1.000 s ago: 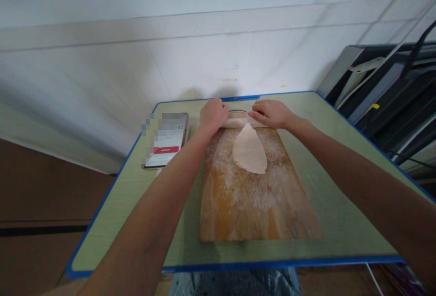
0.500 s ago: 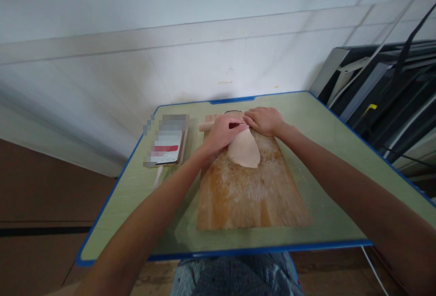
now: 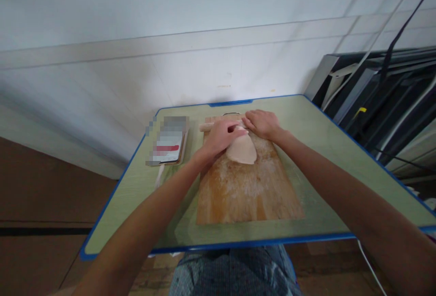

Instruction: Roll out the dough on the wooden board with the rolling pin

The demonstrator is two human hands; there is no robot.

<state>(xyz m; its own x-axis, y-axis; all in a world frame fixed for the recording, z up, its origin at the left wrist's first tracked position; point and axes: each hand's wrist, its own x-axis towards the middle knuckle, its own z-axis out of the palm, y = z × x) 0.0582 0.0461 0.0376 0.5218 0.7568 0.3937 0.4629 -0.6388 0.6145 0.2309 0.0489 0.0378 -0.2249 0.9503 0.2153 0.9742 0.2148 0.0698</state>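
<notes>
A flat, pale sheet of dough (image 3: 242,151) with a rounded near edge lies on a wooden cutting board (image 3: 235,196) dusted with flour. Across the board's far end runs a rolling pin (image 3: 205,127), its left end sticking out past my left hand (image 3: 221,136). That hand is closed, thumb and fingers pinching the far edge of the dough, which looks bunched there. My right hand (image 3: 262,123) is closed over the right part of the pin, just beyond the dough; its fingers hide that end.
A phone (image 3: 168,143), partly blurred out, lies left of the board with a white cable or strap (image 3: 159,177) below it. The green table (image 3: 293,105) has a blue rim and stands against a white wall. Dark flat panels (image 3: 368,91) lean at the right.
The dough's far edge looks more bunched at my left fingers, and less of the sheet shows. Both hands stay at the far end of the board. The view has shifted slightly.
</notes>
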